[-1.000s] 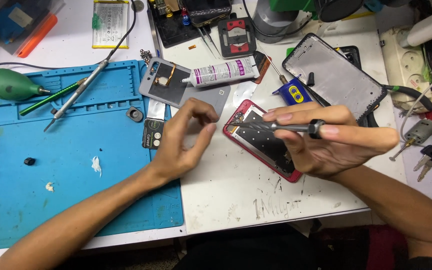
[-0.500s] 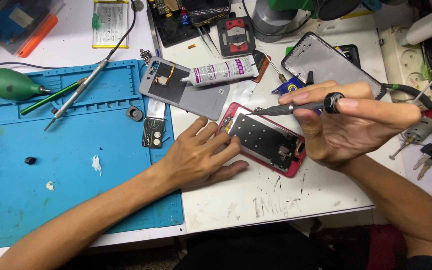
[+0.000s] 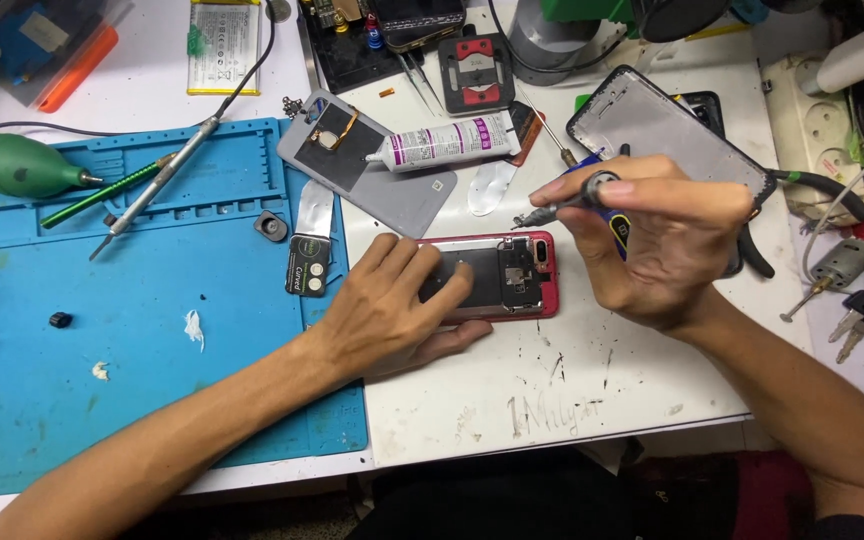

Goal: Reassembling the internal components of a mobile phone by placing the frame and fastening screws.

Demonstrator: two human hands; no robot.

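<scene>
Here the left hand (image 3: 392, 310) lies spread, steadying the opened red phone (image 3: 512, 275); at 2 o'clock, the right hand (image 3: 652, 240) pinches a screwdriver (image 3: 562, 208).

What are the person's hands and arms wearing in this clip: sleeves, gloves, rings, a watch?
Both hands are bare, with no gloves. The left hand and the right hand show no ring that I can make out. Both forearms are uncovered up to the frame edges, no sleeve in view, and neither wrist carries a watch or band. No cables or markings on the arms.
</scene>
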